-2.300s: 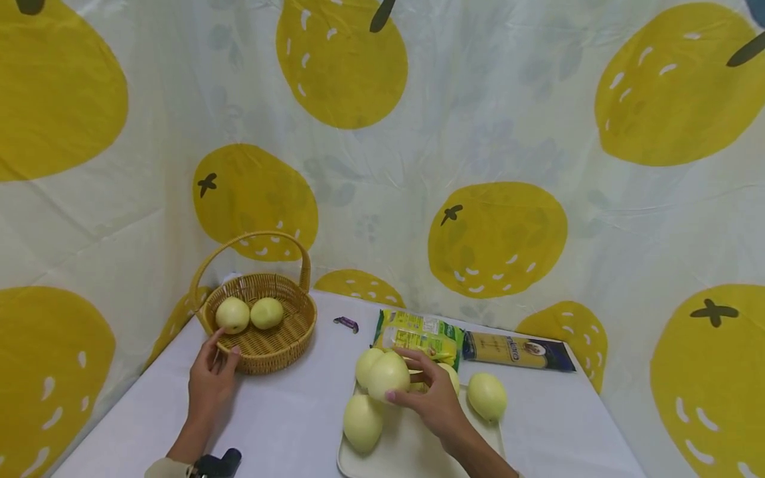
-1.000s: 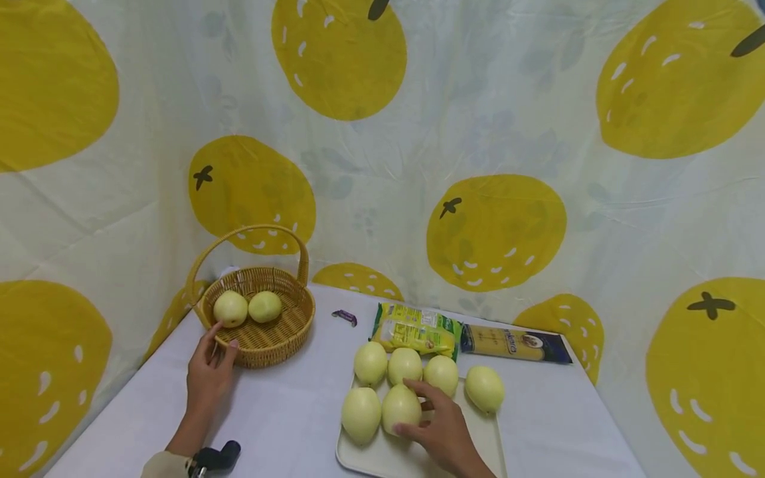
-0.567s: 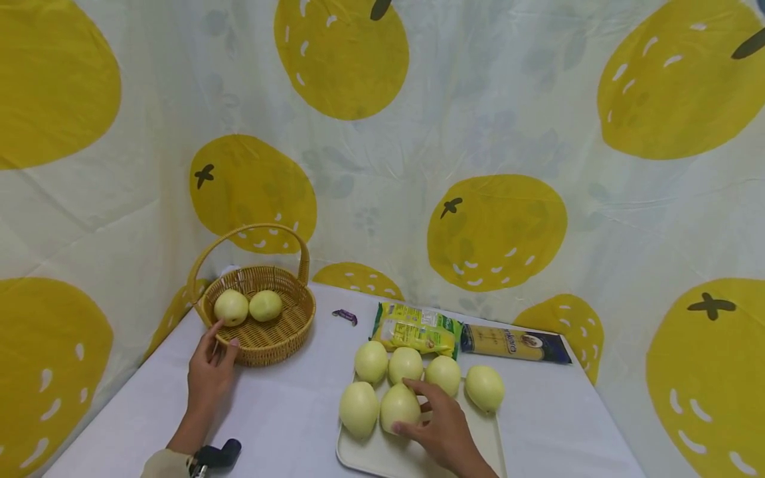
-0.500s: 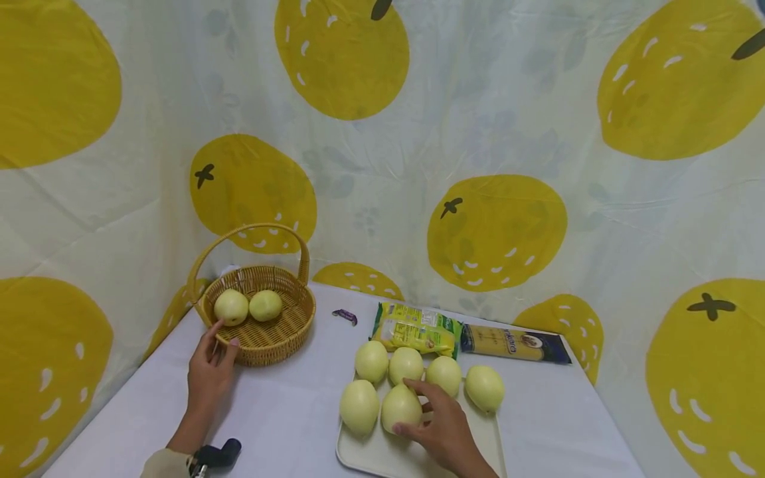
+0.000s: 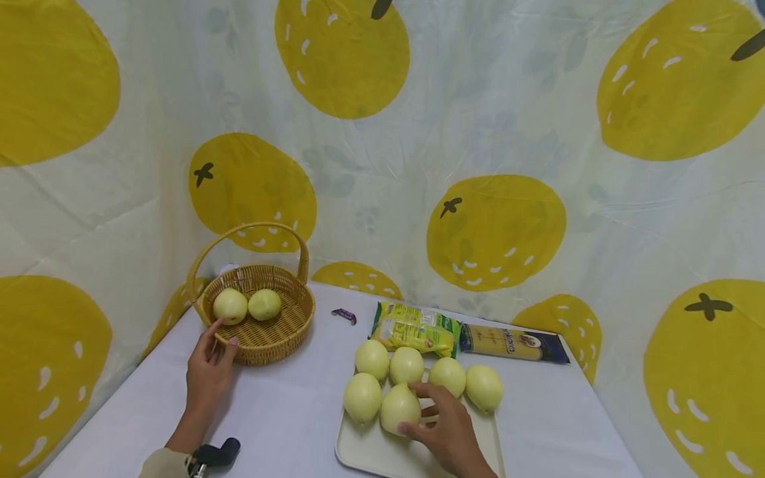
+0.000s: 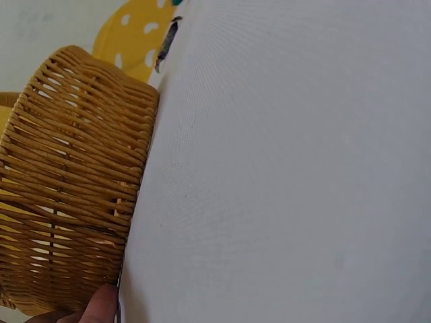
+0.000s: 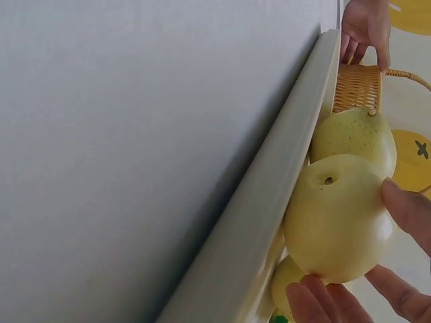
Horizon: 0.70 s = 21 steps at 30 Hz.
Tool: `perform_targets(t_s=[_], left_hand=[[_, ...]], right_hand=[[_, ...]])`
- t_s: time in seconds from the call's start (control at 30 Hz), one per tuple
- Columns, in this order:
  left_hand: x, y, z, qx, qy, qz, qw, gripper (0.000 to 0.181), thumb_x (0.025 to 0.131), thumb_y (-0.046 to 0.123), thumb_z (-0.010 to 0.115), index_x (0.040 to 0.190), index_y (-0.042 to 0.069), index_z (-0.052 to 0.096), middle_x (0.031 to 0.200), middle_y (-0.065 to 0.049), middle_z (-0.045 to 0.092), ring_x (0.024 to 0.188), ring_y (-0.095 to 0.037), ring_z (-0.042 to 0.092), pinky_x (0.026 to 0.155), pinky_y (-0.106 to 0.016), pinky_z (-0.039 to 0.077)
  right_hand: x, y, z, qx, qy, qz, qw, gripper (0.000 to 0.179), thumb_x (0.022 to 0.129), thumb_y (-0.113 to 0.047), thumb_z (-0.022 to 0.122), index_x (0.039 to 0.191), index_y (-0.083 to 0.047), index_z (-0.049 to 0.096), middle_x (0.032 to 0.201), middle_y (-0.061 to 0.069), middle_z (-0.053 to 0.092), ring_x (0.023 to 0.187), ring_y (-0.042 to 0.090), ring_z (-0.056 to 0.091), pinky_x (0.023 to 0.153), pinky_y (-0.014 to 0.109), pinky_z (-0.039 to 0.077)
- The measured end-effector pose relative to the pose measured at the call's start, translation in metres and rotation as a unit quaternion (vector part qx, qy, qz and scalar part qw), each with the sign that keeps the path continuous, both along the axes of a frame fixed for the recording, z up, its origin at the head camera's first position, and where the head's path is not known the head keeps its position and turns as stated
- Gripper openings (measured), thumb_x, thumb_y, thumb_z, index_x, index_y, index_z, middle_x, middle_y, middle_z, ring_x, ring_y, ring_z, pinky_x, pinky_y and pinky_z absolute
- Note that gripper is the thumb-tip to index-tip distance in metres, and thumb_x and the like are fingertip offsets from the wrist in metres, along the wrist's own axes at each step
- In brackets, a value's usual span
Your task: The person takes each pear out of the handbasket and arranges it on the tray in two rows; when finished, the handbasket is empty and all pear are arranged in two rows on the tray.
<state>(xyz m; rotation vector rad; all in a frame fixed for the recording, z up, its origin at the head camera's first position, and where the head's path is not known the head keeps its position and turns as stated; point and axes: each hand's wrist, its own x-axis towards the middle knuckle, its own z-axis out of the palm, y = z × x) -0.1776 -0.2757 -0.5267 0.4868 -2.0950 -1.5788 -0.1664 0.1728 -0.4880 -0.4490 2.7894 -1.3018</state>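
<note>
My right hand (image 5: 445, 428) holds a pale yellow pear (image 5: 400, 409) between thumb and fingers, low over the front of a white tray (image 5: 364, 455). In the right wrist view the held pear (image 7: 337, 219) shows its dimpled end. Just left of it sits another pear (image 5: 362, 398), with several more in a row behind. My left hand (image 5: 209, 382) grips the near left side of a round wicker basket (image 5: 271, 355), index finger at the rim. Its thumb (image 6: 101, 306) lies low against the woven wall in the left wrist view. Two pears (image 5: 248, 306) rest in the basket.
Behind the tray lie a yellow-green packet (image 5: 416, 328) and a long pasta-like packet (image 5: 515, 343). A small purple wrapped sweet (image 5: 344, 316) lies right of the basket, whose tall handle (image 5: 248, 228) arches over it. A fruit-print curtain (image 5: 370, 159) hangs behind the table.
My right hand has lowered its pear from above the back row to the tray's front. The front left pear and one back-row pear have shifted slightly. The left hand stays at the basket.
</note>
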Motion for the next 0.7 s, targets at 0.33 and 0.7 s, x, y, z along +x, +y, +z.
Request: perform_targets(t_s=[0.33, 0.7], left_hand=[[0.001, 0.0, 0.0, 0.001, 0.0, 0.004, 1.0, 0.062, 0.11, 0.037, 0.059, 0.167, 0.025, 0.037, 0.176, -0.011, 0.025, 0.162, -0.033, 0.027, 0.132, -0.052, 0.03], [0.001, 0.002, 0.002, 0.001, -0.002, 0.001, 1.0, 0.062, 0.11, 0.037, 0.057, 0.167, 0.025, 0.036, 0.176, -0.011, 0.025, 0.163, -0.032, 0.026, 0.132, -0.051, 0.029]], right_hand=[[-0.004, 0.0, -0.004, -0.018, -0.005, 0.011, 0.9998, 0.064, 0.077, -0.039, 0.096, 0.133, -0.022, 0.07, 0.131, 0.01, 0.07, 0.094, 0.02, 0.075, 0.071, 0.017, 0.062], [-0.001, 0.0, 0.008, 0.013, 0.006, -0.019, 0.9997, 0.062, 0.075, -0.039, 0.097, 0.131, -0.025, 0.072, 0.131, 0.008, 0.07, 0.104, 0.027, 0.075, 0.074, 0.021, 0.064]])
